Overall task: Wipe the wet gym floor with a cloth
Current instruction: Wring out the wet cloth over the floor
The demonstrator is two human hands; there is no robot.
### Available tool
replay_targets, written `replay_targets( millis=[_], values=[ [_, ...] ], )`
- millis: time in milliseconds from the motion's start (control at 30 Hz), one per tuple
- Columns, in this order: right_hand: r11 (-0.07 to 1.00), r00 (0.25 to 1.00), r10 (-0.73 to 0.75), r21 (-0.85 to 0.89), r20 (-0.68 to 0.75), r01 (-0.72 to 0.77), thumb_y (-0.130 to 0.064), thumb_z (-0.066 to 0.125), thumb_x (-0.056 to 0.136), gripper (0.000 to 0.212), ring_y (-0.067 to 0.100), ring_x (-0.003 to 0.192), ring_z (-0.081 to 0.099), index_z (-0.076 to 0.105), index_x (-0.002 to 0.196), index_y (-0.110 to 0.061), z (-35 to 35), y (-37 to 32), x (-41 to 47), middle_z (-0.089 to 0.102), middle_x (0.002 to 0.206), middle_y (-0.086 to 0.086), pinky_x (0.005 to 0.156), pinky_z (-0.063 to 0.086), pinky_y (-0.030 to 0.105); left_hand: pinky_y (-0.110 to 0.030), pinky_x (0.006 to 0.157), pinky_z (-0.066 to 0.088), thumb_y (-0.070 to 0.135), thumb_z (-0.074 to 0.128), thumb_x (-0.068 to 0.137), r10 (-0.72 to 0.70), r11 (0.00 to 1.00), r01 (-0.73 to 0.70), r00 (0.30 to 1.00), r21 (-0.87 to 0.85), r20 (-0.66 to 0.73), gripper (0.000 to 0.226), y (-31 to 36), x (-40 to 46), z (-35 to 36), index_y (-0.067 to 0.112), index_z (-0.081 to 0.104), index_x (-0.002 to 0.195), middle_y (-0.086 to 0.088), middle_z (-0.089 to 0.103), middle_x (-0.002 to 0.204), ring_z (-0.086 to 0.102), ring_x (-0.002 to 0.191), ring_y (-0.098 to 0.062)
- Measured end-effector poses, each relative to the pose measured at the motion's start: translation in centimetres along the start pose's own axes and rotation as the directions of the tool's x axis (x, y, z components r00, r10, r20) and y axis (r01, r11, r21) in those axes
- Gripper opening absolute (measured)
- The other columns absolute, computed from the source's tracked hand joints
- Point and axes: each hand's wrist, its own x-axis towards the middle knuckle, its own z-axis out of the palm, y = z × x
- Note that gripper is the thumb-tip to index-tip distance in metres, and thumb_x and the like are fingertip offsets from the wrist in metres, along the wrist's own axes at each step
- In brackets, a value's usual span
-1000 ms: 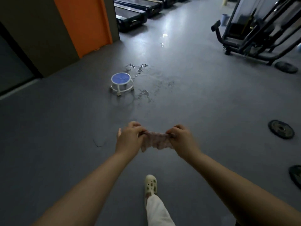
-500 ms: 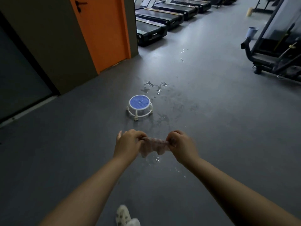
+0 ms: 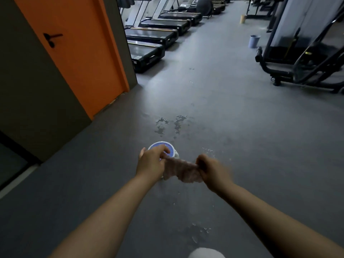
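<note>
A crumpled pinkish cloth (image 3: 180, 170) hangs stretched between my two hands, held in the air above the grey gym floor (image 3: 242, 146). My left hand (image 3: 151, 162) pinches its left end and my right hand (image 3: 212, 169) grips its right end. Puddles of water (image 3: 170, 124) lie on the floor just ahead, and smaller wet spots (image 3: 199, 231) sit near my feet. A small round white stool with a blue top (image 3: 167, 147) stands on the floor, partly hidden behind my left hand.
An orange door (image 3: 74, 53) and a dark wall stand on the left. A row of treadmills (image 3: 152, 38) runs along the far left. A black exercise machine (image 3: 307, 58) fills the right side, with a blue bin (image 3: 254, 41) beside it. My knee (image 3: 206, 253) shows at the bottom.
I have walked forward: the stool and puddles are now much closer, the stool right behind my left hand. Both hands still hold the cloth, now pulled a little wider apart.
</note>
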Motion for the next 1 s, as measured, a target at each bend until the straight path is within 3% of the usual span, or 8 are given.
replay_targets(
  millis=[133, 233, 300, 467, 667, 800, 1000],
  values=[
    [0.995, 0.995, 0.102, 0.025, -0.007, -0.101, -0.007, 0.059, 0.084, 0.013, 0.031, 0.084, 0.058, 0.059, 0.097, -0.011, 1.4, -0.6, 8.9, 0.066, 0.090, 0.007, 0.074, 0.031, 0.027, -0.030, 0.089, 0.033, 0.015, 0.043, 0.062, 0.023, 0.998, -0.021, 0.999, -0.055, 0.029, 0.027, -3.8, 9.1, -0.1, 0.023, 0.063, 0.079, 0.008, 0.066, 0.076, 0.064, 0.082, -0.022],
    [0.992, 0.993, 0.119, 0.032, -0.007, -0.119, -0.007, 0.060, 0.082, 0.018, 0.032, 0.087, 0.060, 0.060, 0.099, -0.013, 2.8, 0.0, 16.3, 0.068, 0.095, 0.007, 0.072, 0.039, 0.029, -0.029, 0.085, 0.035, 0.004, 0.053, 0.073, 0.023, 1.000, -0.022, 0.999, -0.021, 0.045, 0.022, -7.0, 16.8, 1.0, 0.016, 0.066, 0.086, 0.000, 0.071, 0.084, 0.063, 0.084, -0.025],
    [0.990, 0.991, 0.133, 0.059, -0.009, -0.132, -0.007, 0.061, 0.081, 0.018, 0.031, 0.088, 0.061, 0.061, 0.098, -0.014, 3.8, 0.8, 21.8, 0.069, 0.095, 0.007, 0.071, 0.046, 0.033, -0.028, 0.087, 0.035, -0.004, 0.059, 0.076, 0.026, 1.000, -0.026, 0.998, 0.002, 0.055, 0.025, -8.9, 22.4, 1.7, 0.015, 0.067, 0.090, 0.000, 0.071, 0.087, 0.064, 0.087, -0.023],
    [0.990, 0.991, 0.128, 0.054, 0.039, -0.130, -0.009, 0.062, 0.081, 0.021, 0.026, 0.092, 0.062, 0.065, 0.101, -0.014, 4.9, 2.3, 37.2, 0.069, 0.098, 0.005, 0.070, 0.042, 0.028, -0.039, 0.104, 0.033, 0.002, 0.063, 0.080, 0.030, 0.997, -0.035, 0.996, 0.071, 0.081, 0.023, -12.1, 37.5, 2.5, 0.018, 0.069, 0.096, 0.003, 0.071, 0.092, 0.064, 0.092, -0.019],
    [0.999, 0.998, 0.041, -0.006, 0.054, -0.041, -0.014, 0.063, 0.084, 0.022, 0.026, 0.096, 0.058, 0.067, 0.106, -0.016, 5.5, 2.8, 52.8, 0.064, 0.103, 0.006, 0.068, 0.028, 0.023, -0.042, 0.104, 0.034, 0.007, 0.064, 0.084, 0.023, 0.992, -0.035, 0.994, 0.122, 0.104, 0.024, -15.1, 52.7, 2.2, 0.018, 0.072, 0.103, -0.005, 0.068, 0.101, 0.061, 0.099, -0.026],
    [1.000, 0.999, 0.025, -0.017, 0.036, -0.025, -0.015, 0.059, 0.088, 0.025, 0.027, 0.098, 0.057, 0.068, 0.111, -0.018, 7.0, 3.6, 60.0, 0.062, 0.105, 0.009, 0.072, 0.029, 0.023, -0.042, 0.101, 0.036, 0.009, 0.061, 0.088, 0.045, 0.990, -0.065, 0.987, 0.123, 0.156, 0.023, -16.9, 60.2, 2.9, 0.019, 0.074, 0.104, -0.009, 0.065, 0.095, 0.059, 0.096, -0.029],
    [0.993, 0.992, 0.114, -0.041, 0.053, -0.112, -0.020, 0.059, 0.088, 0.021, 0.027, 0.095, 0.056, 0.069, 0.106, -0.018, 11.0, 4.7, 70.7, 0.061, 0.100, 0.009, 0.070, 0.032, 0.027, -0.042, 0.103, 0.033, 0.008, 0.060, 0.087, 0.126, 0.979, -0.163, 0.956, 0.124, 0.265, 0.022, -21.8, 72.5, 4.1, 0.019, 0.074, 0.100, -0.006, 0.064, 0.096, 0.058, 0.099, -0.027]
  ],
)
